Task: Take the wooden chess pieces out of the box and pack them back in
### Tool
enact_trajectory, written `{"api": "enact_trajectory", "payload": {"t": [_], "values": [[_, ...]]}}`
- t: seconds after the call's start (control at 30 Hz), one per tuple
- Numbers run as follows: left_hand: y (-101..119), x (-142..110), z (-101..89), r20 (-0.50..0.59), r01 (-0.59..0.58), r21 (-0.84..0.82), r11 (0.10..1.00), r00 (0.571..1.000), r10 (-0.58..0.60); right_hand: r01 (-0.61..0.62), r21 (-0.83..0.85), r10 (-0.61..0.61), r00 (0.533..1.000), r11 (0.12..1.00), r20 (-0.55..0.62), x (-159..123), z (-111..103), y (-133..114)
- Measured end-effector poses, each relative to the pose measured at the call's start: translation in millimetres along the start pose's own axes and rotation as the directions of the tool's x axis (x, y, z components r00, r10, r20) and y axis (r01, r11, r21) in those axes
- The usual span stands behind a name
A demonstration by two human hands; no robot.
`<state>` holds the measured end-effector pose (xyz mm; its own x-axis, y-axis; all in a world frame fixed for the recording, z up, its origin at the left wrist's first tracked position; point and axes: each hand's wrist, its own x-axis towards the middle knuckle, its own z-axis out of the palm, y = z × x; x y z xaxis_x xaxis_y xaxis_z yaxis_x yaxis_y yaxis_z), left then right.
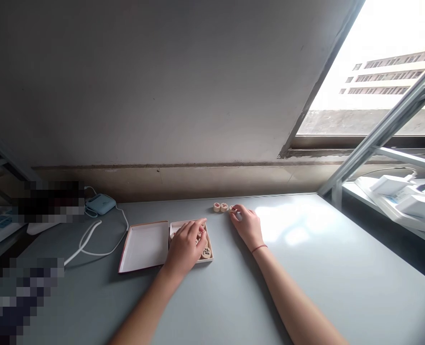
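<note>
Discs [216, 207], right of box [208, 260]: likely light, hard; hold rims
Your right hand [246, 224]: pinching end disc [232, 208]
Your left hand [188, 238]: spread over box

A round, pale, red-marked disc [232, 208] is touched by the right hand [247, 224] near two matching discs [217, 207], while a shallow, rectangular white box [205, 261] of similar discs [206, 252] is partly covered by the left hand [186, 243].

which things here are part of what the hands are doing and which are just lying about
In use, it seems:
- left hand over box of discs
- right hand at row of red-marked discs
- lid beside the box

Apparently just lying about:
- blue device
- white cable
- white adapters
</note>
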<state>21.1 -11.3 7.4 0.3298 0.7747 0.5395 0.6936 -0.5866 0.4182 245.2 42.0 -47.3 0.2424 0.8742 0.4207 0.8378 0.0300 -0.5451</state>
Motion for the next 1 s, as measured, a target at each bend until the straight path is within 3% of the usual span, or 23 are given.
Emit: {"api": "enact_trajectory", "payload": {"t": [0.4,0.5,0.6,0.7,0.83,1.0], "values": [[-4,0,0.8,-0.014,0.017,-0.015,1.000,1.000,-0.017,-0.013,-0.037,0.014,1.000,0.999,0.004,6,4,-1],[-7,2,0.7,-0.008,0.113,0.067,0.991,0.994,-0.113,-0.008,-0.038,0.006,0.999,0.999,-0.047,5,1,-6],[-9,7,-0.2,0.086,0.236,0.247,0.940,0.961,-0.264,0.053,0.016,-0.051,0.993,0.998,-0.106,-2,-3,-22],[-9,13,0.9,0.165,0.258,0.356,0.898,0.929,-0.332,0.140,0.192,-0.144,0.990,0.971,0.007,-14,-5,-47],[-5,16,6.7,0.187,0.253,0.380,0.890,0.921,-0.342,0.112,0.330,-0.177,0.968,0.937,0.175,-33,-7,-75],[0,17,9.4,0.207,0.262,0.364,0.894,0.913,-0.351,0.086,0.368,-0.176,0.960,0.926,0.218,-41,-9,-84]]}}
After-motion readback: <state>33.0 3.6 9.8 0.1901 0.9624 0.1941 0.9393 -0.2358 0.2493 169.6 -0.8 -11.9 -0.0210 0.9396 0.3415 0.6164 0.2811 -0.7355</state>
